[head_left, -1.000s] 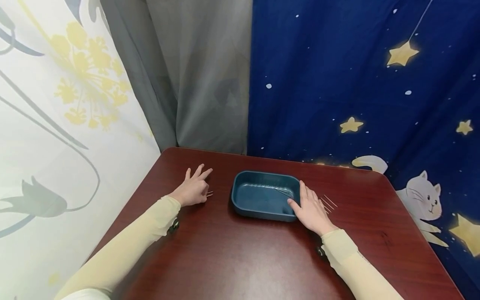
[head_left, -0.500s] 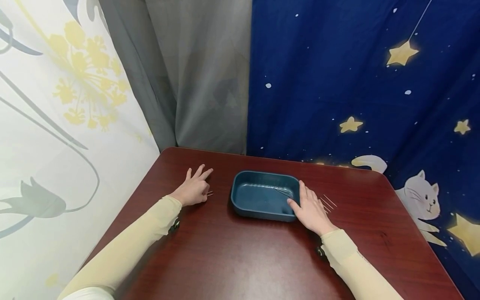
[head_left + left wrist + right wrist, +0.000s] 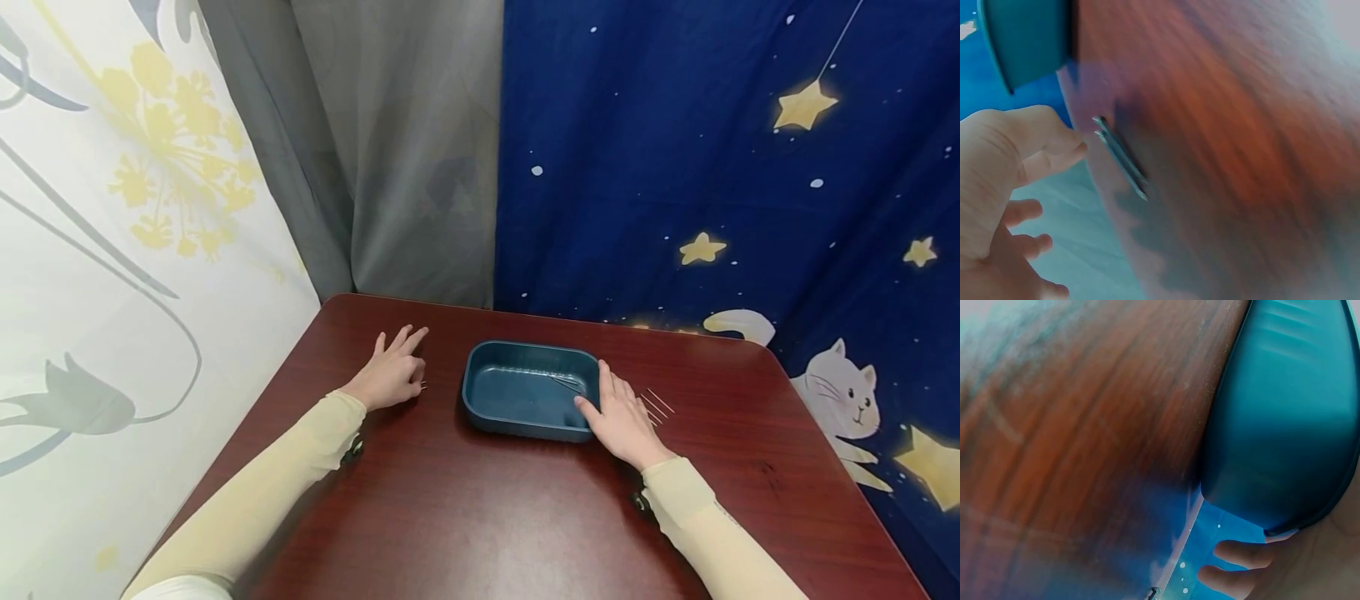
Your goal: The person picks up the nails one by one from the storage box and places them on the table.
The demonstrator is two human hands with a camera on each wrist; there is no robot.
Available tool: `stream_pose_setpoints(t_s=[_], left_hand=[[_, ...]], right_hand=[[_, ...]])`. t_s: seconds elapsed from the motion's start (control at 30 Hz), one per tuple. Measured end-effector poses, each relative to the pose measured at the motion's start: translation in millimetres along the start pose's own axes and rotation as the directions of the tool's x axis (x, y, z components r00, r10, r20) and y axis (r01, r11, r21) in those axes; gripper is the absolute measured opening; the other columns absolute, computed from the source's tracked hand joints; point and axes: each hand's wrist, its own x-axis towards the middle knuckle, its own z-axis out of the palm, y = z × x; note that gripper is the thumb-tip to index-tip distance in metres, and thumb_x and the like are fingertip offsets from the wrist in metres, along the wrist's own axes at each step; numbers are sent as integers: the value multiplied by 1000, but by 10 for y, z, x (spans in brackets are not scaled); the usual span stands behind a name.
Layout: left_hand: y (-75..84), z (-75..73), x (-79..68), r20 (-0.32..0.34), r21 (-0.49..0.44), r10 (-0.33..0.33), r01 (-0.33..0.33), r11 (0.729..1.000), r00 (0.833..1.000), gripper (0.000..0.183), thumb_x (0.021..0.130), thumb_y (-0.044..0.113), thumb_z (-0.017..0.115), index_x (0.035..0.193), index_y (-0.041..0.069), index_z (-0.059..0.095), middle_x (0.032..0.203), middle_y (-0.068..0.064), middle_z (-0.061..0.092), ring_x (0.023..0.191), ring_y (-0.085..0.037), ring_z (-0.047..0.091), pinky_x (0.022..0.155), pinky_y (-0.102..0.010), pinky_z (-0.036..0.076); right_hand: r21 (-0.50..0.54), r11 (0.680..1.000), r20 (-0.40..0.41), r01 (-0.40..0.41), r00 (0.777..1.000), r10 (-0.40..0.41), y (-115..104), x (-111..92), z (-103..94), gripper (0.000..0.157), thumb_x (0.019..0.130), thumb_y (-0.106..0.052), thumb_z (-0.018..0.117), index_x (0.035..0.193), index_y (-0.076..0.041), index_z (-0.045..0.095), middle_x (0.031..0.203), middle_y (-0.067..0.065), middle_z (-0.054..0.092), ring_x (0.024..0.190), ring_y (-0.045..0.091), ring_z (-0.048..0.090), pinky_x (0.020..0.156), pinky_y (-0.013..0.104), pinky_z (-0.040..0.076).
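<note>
Over the left part of the table, my left hand (image 3: 386, 377) has its thumb and index finger bent toward each other and its other fingers spread. In the left wrist view, two thin, pointed, metallic-looking sticks (image 3: 1121, 157) lie on the wood just beyond those fingertips, with nothing seen between them. The head view shows only their ends past the hand. A dark teal rectangular tub (image 3: 525, 431) stands mid-table. At its right end my right hand (image 3: 624, 421) holds the wall, thumb over the rim and fingers along the outside. Several thin sticks (image 3: 567, 384) lie inside the tub.
Several more thin sticks (image 3: 660, 406) lie on the table to the right of my right hand. The reddish-brown table (image 3: 487, 517) has rounded far corners. Behind it hang a grey curtain (image 3: 427, 167) and a blue starry one (image 3: 637, 167); a white patterned cloth (image 3: 225, 333) hangs at left.
My left hand has shifted slightly right, covering more of the two sticks beneath it. The right hand and the tub have stayed in place.
</note>
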Motion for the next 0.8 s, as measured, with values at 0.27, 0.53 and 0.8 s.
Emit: stream_pose_setpoints(t_s=[0.27,0.53,0.8], left_hand=[[324,-109,161,-89,-16,59,-60,998,994,16,89,21,73,104,15,74,158,-16,35,146,-41,26,110,-70,22],[838,-173,458,-164,21,204,-204,979,965,22,93,23,66,111,15,74,144,-11,51,132,-30,44,99,-51,44],[1377,-62,793,-11,9,238,-238,971,971,27,96,26,65,121,17,73,126,-2,63,115,-20,54,91,-40,50]], right_hand=[[6,1000,6,-7,1000,7,11,-10,8,91,100,-60,46,163,-10,3,161,23,26,145,43,25,110,71,20],[1,1000,-12,-11,1000,11,25,-12,-1,89,101,-54,49,163,-10,3,159,24,28,145,44,26,108,72,20],[18,1000,-5,-2,1000,2,13,11,5,88,102,-50,52,163,-10,3,160,24,27,145,44,27,109,72,19]])
